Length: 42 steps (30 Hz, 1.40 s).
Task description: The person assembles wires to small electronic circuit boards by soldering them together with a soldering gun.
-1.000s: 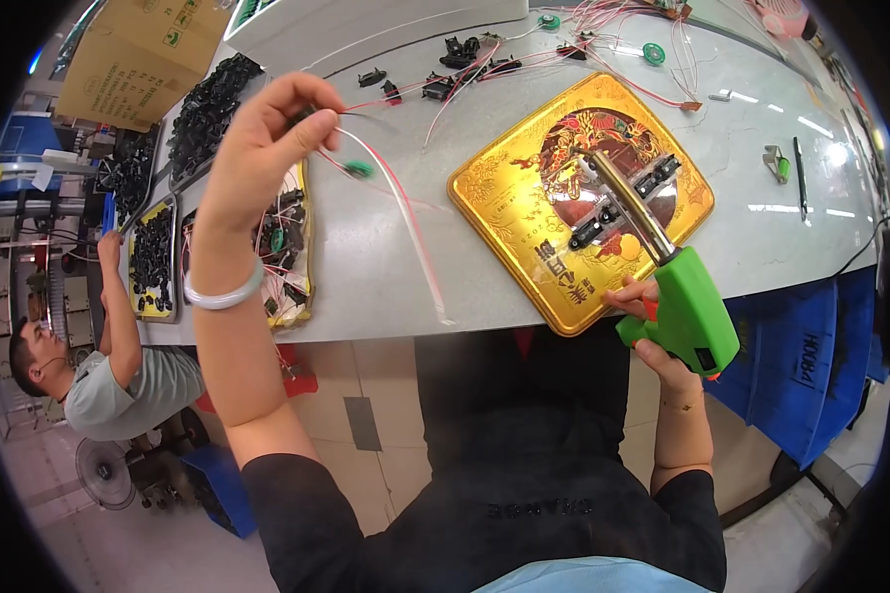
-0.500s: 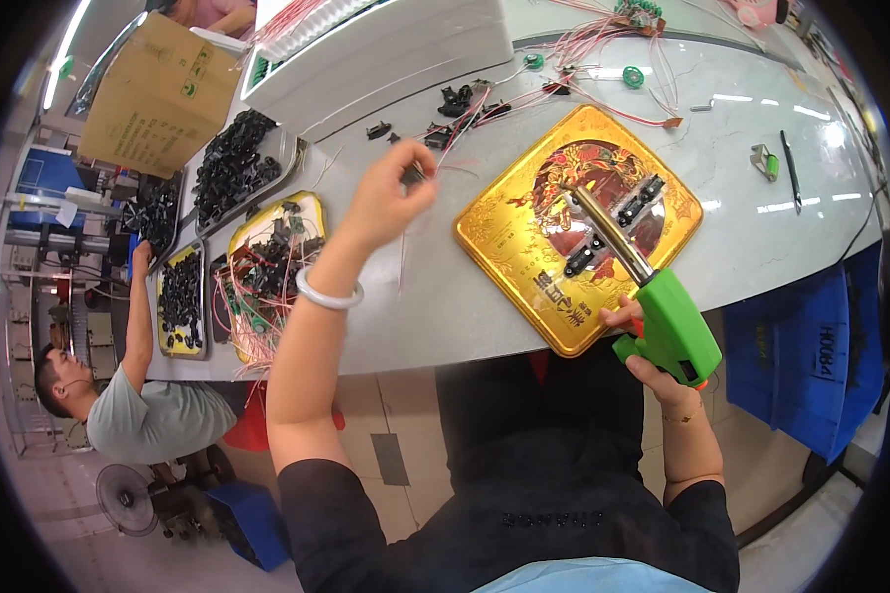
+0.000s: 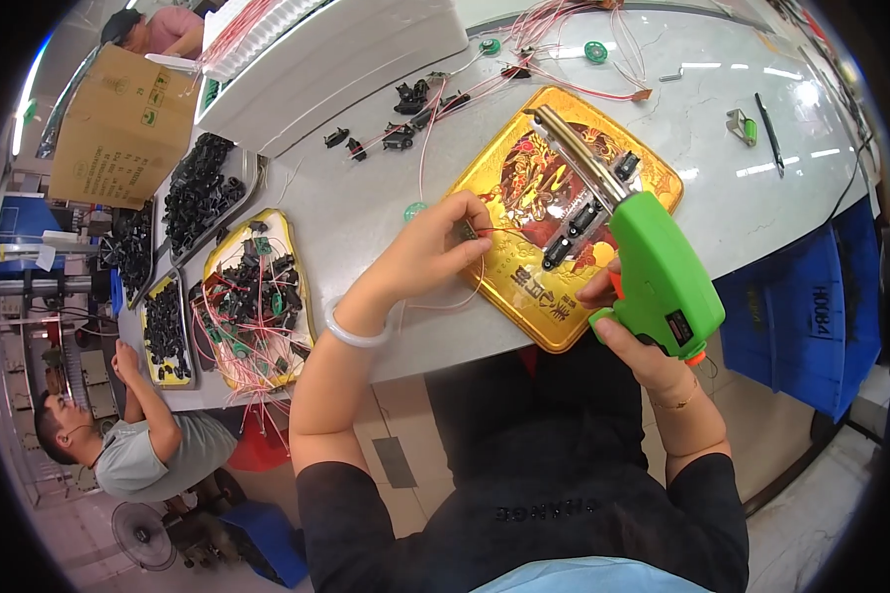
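Observation:
My right hand (image 3: 651,358) is wrapped round the handle of a green soldering gun (image 3: 667,277). The gun's metal barrel points up and left over a square gold tin lid (image 3: 512,304). Small black plastic parts (image 3: 571,240) lie in a slanting row on the lid, partly behind the barrel. At the lid's left edge my left hand (image 3: 430,249) is closed in a pinch on a small wired part (image 3: 472,231), mostly covered by the fingers. Thin red and white wires run from it, and a green disc (image 3: 415,211) lies beside the hand.
Loose black parts (image 3: 399,136) and wired green discs (image 3: 595,52) lie beyond the lid. On the left stand a yellow-rimmed tray (image 3: 297,247) of wired pieces and several trays of black parts. A white foam box (image 3: 336,74), pen (image 3: 769,133), blue bin (image 3: 796,316) and co-worker (image 3: 168,450) surround them.
My left hand has come right and nearer, to the lid's edge, with the wired part in its fingers. The whole view has shifted slightly. The co-worker's hand has drawn back from a tray.

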Each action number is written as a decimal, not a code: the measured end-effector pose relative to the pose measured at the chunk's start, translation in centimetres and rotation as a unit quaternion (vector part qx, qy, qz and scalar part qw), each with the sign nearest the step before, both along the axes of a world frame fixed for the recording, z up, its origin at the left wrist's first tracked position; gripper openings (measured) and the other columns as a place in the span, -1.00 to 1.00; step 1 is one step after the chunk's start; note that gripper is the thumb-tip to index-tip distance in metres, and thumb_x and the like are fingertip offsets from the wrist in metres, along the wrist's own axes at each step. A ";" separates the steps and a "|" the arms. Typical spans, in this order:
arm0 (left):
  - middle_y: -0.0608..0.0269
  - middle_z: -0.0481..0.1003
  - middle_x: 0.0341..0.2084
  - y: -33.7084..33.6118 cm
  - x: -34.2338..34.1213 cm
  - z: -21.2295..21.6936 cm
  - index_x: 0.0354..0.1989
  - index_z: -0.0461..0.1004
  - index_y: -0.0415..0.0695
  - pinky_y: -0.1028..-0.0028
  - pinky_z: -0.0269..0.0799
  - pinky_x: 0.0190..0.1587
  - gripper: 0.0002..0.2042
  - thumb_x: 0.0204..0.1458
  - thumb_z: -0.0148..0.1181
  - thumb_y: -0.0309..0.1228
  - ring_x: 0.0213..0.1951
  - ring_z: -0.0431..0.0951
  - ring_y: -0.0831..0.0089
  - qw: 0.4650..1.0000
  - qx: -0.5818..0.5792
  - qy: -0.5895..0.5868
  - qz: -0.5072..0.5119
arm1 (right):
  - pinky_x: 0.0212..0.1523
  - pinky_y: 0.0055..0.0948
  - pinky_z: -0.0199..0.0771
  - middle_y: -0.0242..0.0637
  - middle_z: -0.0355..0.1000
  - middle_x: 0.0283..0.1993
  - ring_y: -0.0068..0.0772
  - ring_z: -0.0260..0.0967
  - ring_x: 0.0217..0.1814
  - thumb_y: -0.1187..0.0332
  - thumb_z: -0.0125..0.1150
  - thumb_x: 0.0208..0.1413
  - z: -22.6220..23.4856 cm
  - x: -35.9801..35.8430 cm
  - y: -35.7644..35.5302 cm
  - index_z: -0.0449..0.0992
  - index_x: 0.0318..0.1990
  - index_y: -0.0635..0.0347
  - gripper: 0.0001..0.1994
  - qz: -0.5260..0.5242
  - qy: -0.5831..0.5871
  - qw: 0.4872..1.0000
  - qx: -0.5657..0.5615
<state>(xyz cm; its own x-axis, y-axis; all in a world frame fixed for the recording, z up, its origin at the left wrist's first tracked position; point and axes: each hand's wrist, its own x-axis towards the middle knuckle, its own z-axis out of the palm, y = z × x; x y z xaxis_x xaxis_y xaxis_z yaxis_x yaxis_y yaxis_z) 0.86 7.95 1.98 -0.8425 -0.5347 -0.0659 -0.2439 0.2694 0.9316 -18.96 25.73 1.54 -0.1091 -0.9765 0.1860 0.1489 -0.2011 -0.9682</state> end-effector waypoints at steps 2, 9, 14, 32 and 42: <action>0.38 0.31 -0.47 -0.2 0.1 -0.3 -0.38 0.25 -0.19 0.62 0.24 -0.38 -0.88 -0.02 0.07 -0.51 -0.46 0.30 0.60 0.999 0.045 0.001 0.010 | -0.07 -0.42 0.35 -0.25 0.30 -0.10 -0.42 0.29 -0.05 0.57 0.06 -0.06 -0.7 -0.2 0.7 0.21 0.07 0.26 -0.54 0.003 -0.003 1.000 0.027; 0.41 0.31 -0.55 -1.0 0.4 -0.5 -0.37 0.25 -0.18 0.65 0.27 -0.43 -0.88 0.11 -0.05 -0.40 -0.49 0.31 0.67 0.984 0.172 0.048 0.021 | 0.18 -0.22 0.05 -0.22 0.32 -0.10 -0.19 0.19 0.15 0.48 0.05 -0.07 -1.7 1.0 1.5 0.22 0.02 0.26 -0.58 0.032 -0.010 0.999 0.022; 0.39 0.30 -0.62 -0.7 0.8 0.2 -0.40 0.24 -0.17 0.65 0.25 -0.43 -0.89 0.12 -0.09 -0.42 -0.54 0.31 0.65 0.982 0.184 0.003 0.032 | 0.18 -0.22 0.04 -0.19 0.31 -0.04 -0.14 0.15 0.18 0.43 0.07 -0.07 -2.2 0.1 1.3 0.22 0.04 0.24 -0.55 0.074 0.056 0.996 -0.013; 0.32 0.37 -0.62 0.4 0.0 0.6 -0.45 0.34 -0.23 0.56 0.24 -0.46 -0.87 -0.02 0.07 -0.42 -0.53 0.30 0.60 0.997 0.059 -0.034 0.033 | -0.04 -0.27 0.34 0.01 0.21 0.03 -0.15 0.26 0.04 0.50 0.06 -0.11 -4.8 -2.7 2.3 0.31 0.02 0.18 -0.57 0.064 -0.048 0.995 -0.054; 0.35 0.37 -0.73 1.6 -1.4 -1.0 -0.53 0.45 -0.25 0.61 0.25 -0.51 -0.90 -0.11 0.15 -0.46 -0.62 0.31 0.65 0.995 -0.053 -0.032 0.083 | -0.58 -0.60 0.31 -0.19 0.36 -0.39 -0.52 0.27 -0.59 0.51 0.07 -0.33 -6.3 -3.4 5.7 0.41 -0.42 0.34 -0.80 -0.070 0.127 0.988 0.056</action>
